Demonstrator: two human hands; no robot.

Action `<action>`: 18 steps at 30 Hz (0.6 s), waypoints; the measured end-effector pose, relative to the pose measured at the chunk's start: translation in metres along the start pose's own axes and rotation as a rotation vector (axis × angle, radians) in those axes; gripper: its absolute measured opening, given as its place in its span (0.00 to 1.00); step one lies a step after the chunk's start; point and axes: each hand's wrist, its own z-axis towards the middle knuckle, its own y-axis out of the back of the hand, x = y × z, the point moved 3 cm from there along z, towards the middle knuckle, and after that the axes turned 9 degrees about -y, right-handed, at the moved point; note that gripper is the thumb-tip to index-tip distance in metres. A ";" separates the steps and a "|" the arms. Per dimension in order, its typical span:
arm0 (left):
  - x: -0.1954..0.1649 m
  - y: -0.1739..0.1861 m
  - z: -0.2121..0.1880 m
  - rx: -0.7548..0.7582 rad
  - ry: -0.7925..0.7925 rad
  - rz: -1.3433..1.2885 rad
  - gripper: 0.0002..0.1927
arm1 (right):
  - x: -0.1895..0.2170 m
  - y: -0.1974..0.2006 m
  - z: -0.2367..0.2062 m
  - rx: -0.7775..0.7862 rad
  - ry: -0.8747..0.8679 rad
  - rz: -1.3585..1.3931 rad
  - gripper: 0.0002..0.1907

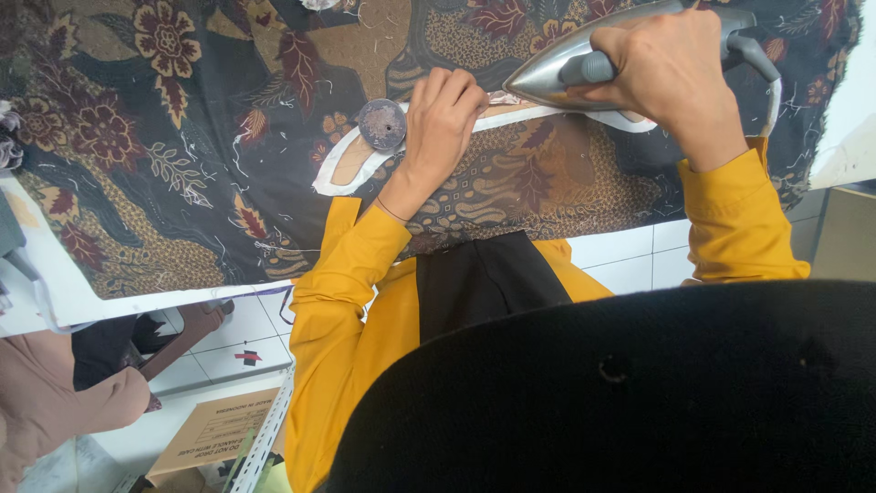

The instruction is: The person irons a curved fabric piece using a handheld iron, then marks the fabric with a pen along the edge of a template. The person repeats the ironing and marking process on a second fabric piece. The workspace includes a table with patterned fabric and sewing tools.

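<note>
While gripping the iron [584, 64], right hand [671, 78] wrapped tight around its handle.
Left hand [443, 119] pressed flat on white strip [547, 113] over batik cloth [164, 137], holding nothing; round weight [381, 124] beside; 1 cardboard box [214, 429] below, contents unseen.

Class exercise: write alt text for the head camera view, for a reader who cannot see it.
A right hand grips a silver iron on dark floral fabric, while the left hand presses a white-edged piece flat beside a round weight.

Glossy metal iron [557, 68], matt patterned cloth [182, 137]
</note>
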 end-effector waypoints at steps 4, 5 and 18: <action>0.004 0.010 0.000 0.006 0.097 -0.100 0.12 | 0.005 -0.001 0.004 0.035 -0.010 0.004 0.21; 0.006 0.013 -0.002 0.010 0.127 -0.125 0.16 | 0.006 -0.001 0.005 0.034 -0.005 0.004 0.21; 0.016 0.019 -0.010 -0.013 0.037 -0.072 0.07 | 0.029 0.007 0.023 -0.018 0.002 0.082 0.21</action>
